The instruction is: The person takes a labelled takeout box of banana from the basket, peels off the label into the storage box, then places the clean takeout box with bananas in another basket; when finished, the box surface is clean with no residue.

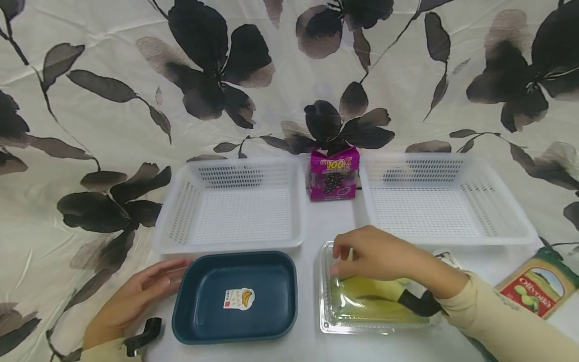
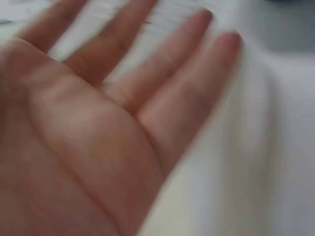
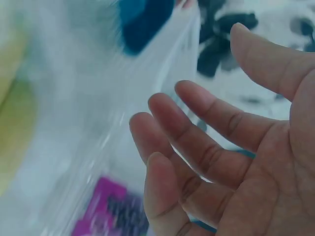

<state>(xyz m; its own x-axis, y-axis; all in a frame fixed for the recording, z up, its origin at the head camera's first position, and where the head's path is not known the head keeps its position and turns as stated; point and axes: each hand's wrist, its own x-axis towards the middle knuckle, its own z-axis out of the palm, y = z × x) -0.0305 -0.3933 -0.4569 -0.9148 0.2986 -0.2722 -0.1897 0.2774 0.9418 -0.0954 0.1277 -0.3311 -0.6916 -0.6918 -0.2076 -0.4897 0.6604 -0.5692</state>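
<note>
My left hand (image 1: 145,289), its fingers extended, is at the left side of a dark blue tray (image 1: 235,329), fingertips right by its rim. A banana sticker (image 1: 238,298) lies on the tray's floor. The left wrist view shows the palm and straight fingers, blurred and holding nothing. Above the left part of a clear plastic clamshell box (image 1: 326,301) is my right hand (image 1: 375,251), fingers loosely bent. In the right wrist view its fingers (image 3: 206,157) are relaxed and hold nothing. Long yellow fruit (image 1: 375,291) shows through the box, partly hidden by the hand and wrist.
Two white perforated baskets (image 1: 160,236) (image 1: 497,240) stand at the back. Between them is a purple candy bag (image 1: 333,176) with a grape picture. A green-and-red Olivoila pack (image 1: 538,284) lies at the far right. Floral cloth (image 1: 113,125) covers the background.
</note>
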